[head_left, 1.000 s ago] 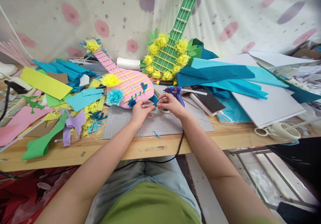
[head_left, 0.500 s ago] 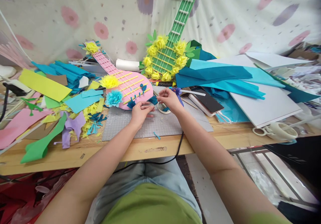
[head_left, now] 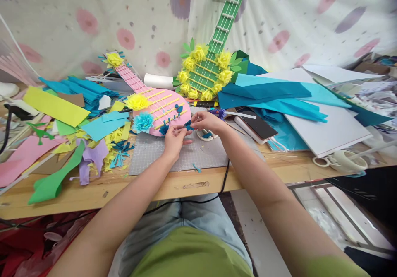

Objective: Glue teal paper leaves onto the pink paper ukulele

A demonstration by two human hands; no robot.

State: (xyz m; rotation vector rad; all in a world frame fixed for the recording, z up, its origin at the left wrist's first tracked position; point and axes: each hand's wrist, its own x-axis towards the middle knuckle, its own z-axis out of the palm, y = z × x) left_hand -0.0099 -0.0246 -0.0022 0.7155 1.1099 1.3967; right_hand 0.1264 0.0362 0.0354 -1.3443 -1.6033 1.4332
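Note:
My left hand (head_left: 174,141) is just in front of the pink paper guitar (head_left: 173,99), thumb and forefinger pinched on a small dark blue paper piece (head_left: 187,125). From the other side, the fingers of my right hand (head_left: 207,121) close on the same piece, partly covering it. Yellow sticks, white strings and small dark blue leaf shapes are on the guitar. A yellow paper flower (head_left: 137,102), a light blue one (head_left: 143,122) and a dark blue one (head_left: 164,128) sit along its edge. A purple glue gun (head_left: 222,113) lies beyond my right hand.
A green paper guitar (head_left: 207,72) with yellow flowers leans at the back. Paper scraps (head_left: 116,144) crowd the left of the table. Right of the grey cutting mat (head_left: 161,161) are a phone (head_left: 259,125), blue paper sheets (head_left: 266,92) and a white cup (head_left: 344,162). A black cable crosses the front edge.
My right hand has moved left and closed on the dark blue paper piece, narrowing the gap between my hands. My left hand has stayed almost in place. The view has shifted slightly.

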